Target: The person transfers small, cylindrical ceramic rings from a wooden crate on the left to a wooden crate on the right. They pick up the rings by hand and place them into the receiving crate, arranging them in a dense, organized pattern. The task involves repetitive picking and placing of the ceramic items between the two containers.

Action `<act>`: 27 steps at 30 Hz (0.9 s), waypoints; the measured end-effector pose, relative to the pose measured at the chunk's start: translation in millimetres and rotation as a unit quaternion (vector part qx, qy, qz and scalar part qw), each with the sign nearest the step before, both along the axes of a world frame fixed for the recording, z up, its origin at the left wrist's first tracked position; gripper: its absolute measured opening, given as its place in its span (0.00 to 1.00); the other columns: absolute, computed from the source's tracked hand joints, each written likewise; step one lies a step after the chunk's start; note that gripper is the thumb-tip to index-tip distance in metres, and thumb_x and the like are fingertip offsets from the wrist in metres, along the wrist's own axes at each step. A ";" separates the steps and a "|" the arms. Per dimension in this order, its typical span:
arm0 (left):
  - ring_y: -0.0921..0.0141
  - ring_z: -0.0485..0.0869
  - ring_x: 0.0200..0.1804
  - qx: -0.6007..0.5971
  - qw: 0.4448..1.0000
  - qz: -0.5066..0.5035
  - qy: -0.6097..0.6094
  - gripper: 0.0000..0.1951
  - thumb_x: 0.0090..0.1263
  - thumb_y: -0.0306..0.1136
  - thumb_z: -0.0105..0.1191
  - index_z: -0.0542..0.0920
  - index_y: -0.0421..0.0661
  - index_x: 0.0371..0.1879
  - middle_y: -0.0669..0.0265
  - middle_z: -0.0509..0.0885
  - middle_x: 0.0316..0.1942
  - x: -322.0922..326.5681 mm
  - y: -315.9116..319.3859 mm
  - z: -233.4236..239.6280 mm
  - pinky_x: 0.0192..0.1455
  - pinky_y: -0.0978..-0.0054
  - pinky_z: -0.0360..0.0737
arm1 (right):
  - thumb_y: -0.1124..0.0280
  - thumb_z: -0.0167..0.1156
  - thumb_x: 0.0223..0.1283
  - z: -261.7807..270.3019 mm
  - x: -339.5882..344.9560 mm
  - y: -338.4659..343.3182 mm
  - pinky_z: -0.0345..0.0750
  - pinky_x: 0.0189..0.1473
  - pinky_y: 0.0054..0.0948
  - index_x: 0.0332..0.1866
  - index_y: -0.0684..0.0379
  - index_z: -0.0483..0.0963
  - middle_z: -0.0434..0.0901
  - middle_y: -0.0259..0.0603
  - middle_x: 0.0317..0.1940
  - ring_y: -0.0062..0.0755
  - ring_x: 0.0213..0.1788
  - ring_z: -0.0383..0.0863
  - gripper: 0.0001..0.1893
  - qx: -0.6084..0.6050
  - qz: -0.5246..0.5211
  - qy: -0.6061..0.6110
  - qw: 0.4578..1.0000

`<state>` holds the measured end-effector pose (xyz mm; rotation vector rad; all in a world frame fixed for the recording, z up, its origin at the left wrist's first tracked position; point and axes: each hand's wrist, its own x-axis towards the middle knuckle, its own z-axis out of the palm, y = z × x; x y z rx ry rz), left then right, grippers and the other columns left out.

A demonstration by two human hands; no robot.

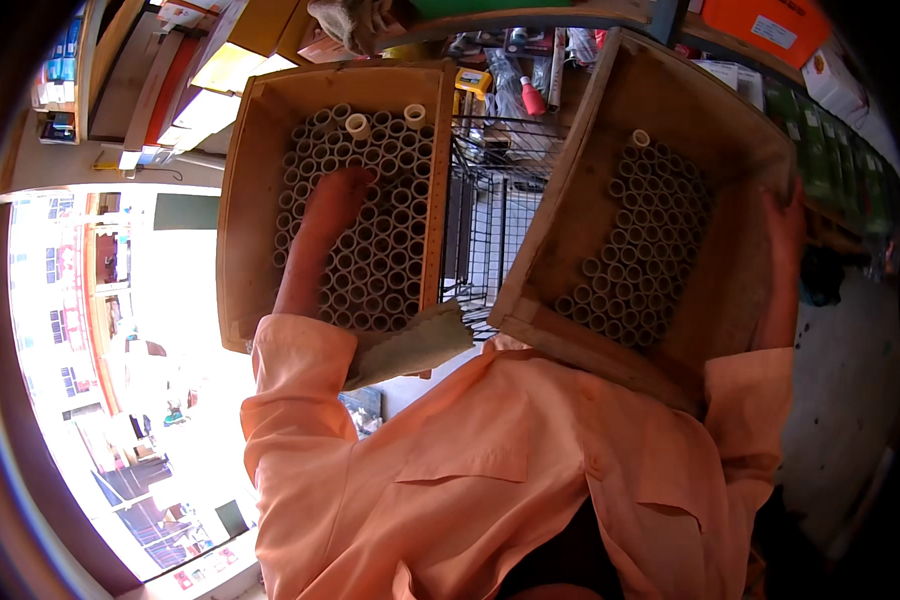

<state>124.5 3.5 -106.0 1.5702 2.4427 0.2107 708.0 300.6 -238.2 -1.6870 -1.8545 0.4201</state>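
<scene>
Two wooden boxes stand side by side before me. In the left wooden box (251, 225), white plastic pipe fittings (375, 304) stand on end in tight rows, with a few on top near the far end. My left hand (341, 196) reaches over these rows, fingers bent down among them; blur and shadow hide whether it grips one. The tilted right wooden box (562, 217) holds more of the same white fittings (645, 251), with bare floor along its left side. My right hand (786, 221) grips this box's right wall at the rim.
Between the boxes is a black wire rack (506, 217). Behind it lie a pink bottle (532, 96) and a yellow case (472, 81). A ragged grey-green sheet (412, 341) crosses the left box's near edge. Cartons (262, 34) fill a shelf; green packages (832, 150) line the right.
</scene>
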 end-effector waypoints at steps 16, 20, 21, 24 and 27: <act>0.55 0.82 0.45 -0.139 0.958 -0.077 0.237 0.12 0.58 0.28 0.55 0.84 0.51 0.41 0.56 0.79 0.41 -7.9 -16.5 -32.0 0.44 0.59 0.81 | 0.48 0.62 0.57 -16.2 15.8 14.6 0.64 0.67 0.36 0.71 0.66 0.56 0.66 0.61 0.65 0.52 0.68 0.66 0.43 0.017 0.026 -0.003 1.000; 0.56 0.82 0.44 -0.086 0.962 -0.103 0.237 0.11 0.59 0.28 0.54 0.83 0.52 0.40 0.56 0.79 0.42 -0.1 -13.6 -33.5 0.42 0.59 0.82 | 0.49 0.63 0.57 -5.4 10.1 7.3 0.64 0.66 0.35 0.70 0.66 0.57 0.67 0.61 0.65 0.52 0.68 0.67 0.43 0.005 0.023 0.004 1.000; 0.56 0.82 0.44 -0.080 0.964 -0.100 0.232 0.11 0.59 0.28 0.54 0.83 0.52 0.40 0.57 0.78 0.42 3.3 -10.8 -33.2 0.42 0.59 0.82 | 0.49 0.63 0.57 -5.9 11.1 7.3 0.64 0.66 0.35 0.70 0.66 0.57 0.67 0.61 0.65 0.52 0.68 0.67 0.43 0.005 0.024 0.006 1.000; 0.56 0.82 0.46 -0.079 0.967 -0.111 0.218 0.11 0.59 0.28 0.54 0.83 0.52 0.40 0.58 0.78 0.44 7.8 -7.6 -31.9 0.43 0.58 0.82 | 0.49 0.64 0.57 -10.2 15.2 11.5 0.64 0.66 0.35 0.70 0.66 0.57 0.67 0.61 0.65 0.52 0.68 0.67 0.43 0.003 0.024 0.012 1.000; 0.56 0.81 0.47 -0.079 0.967 -0.120 0.211 0.11 0.59 0.28 0.54 0.83 0.52 0.40 0.59 0.78 0.46 8.3 -9.5 -33.6 0.44 0.58 0.82 | 0.50 0.64 0.56 -19.4 19.6 17.7 0.64 0.67 0.35 0.70 0.67 0.57 0.66 0.61 0.65 0.51 0.69 0.66 0.43 0.009 0.022 0.003 1.000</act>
